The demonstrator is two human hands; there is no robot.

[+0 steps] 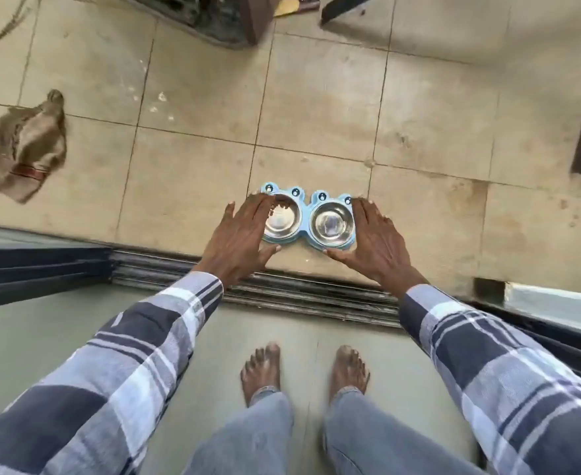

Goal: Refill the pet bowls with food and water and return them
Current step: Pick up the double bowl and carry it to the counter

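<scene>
1. The feeder (308, 219), a blue plastic stand with frog eyes, sits on the tiled floor (196, 138) just past the door track (282, 289). It holds two steel bowls.
2. The left bowl (284, 219) has a few bits of kibble at its far rim and is otherwise bare steel. The right bowl (332, 222) looks shiny and empty; whether a little water lies in it cannot be told.
3. The left hand (241, 234) has straight fingers over the feeder's left end, its thumb at the near edge. The right hand (378, 238) mirrors it at the right end. Neither is curled into a grip; both lie flat against or just above the stand.
4. Judging from the nearly empty bowls, the refill seems not yet done: lifting, filling with food and water, and the return are probably all left.
5. Count: one feeder, two bowls, two hands, two bare feet, one crumpled cloth (21, 145) well off to the left.
</scene>
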